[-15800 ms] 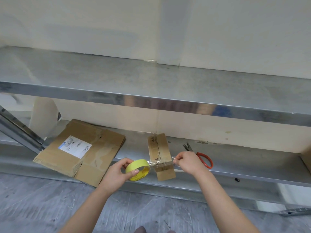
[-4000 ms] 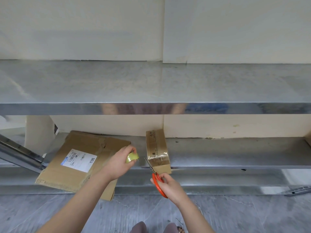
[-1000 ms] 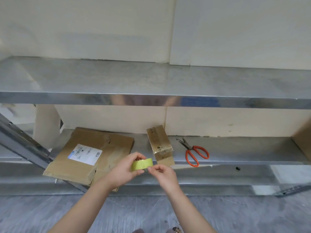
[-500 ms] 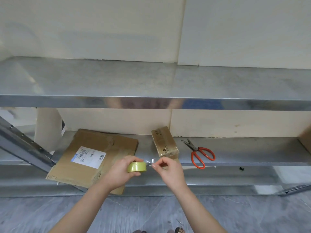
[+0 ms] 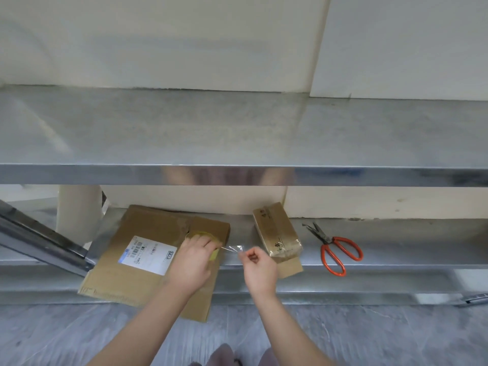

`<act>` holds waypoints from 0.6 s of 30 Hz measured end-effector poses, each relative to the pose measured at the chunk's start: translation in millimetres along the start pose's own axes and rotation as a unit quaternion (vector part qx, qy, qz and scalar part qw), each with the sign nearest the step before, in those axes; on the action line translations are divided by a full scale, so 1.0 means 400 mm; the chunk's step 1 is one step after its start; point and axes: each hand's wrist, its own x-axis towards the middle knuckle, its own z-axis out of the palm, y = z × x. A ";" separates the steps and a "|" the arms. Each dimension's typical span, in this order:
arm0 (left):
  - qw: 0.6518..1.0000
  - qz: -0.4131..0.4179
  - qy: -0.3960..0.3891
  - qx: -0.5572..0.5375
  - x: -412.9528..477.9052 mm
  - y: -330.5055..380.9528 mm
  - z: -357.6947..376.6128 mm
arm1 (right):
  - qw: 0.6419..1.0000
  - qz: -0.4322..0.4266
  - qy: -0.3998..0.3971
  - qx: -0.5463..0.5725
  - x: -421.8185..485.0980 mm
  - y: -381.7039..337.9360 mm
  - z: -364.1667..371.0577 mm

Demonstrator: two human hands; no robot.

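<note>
My left hand (image 5: 194,260) grips a yellow-green roll of clear tape (image 5: 214,254), mostly hidden under my fingers, over the right part of a flattened cardboard box (image 5: 148,260). My right hand (image 5: 257,265) pinches the free end of the tape strip (image 5: 232,249), which stretches clear between both hands. A small brown cardboard box (image 5: 277,233), wrapped in tape, lies on the lower metal shelf (image 5: 396,249) just right of my right hand, apart from it.
Red-handled scissors (image 5: 334,250) lie on the lower shelf to the right of the small box. An upper metal shelf (image 5: 237,133) juts out above. A slanted metal rail (image 5: 39,241) crosses at the left. Grey floor lies below.
My hands have drawn apart and the tape strip between them is longer. The left hand with the roll has shifted left over the flat cardboard.
</note>
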 end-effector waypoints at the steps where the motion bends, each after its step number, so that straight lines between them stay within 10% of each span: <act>1: 1.000 -0.009 0.003 0.007 0.008 -0.006 0.009 | 1.000 0.008 0.003 -0.020 0.012 0.004 0.009; 18: 0.999 -0.010 -0.047 -0.007 0.022 -0.073 0.080 | 0.933 -0.039 -0.042 -0.354 0.090 0.055 0.090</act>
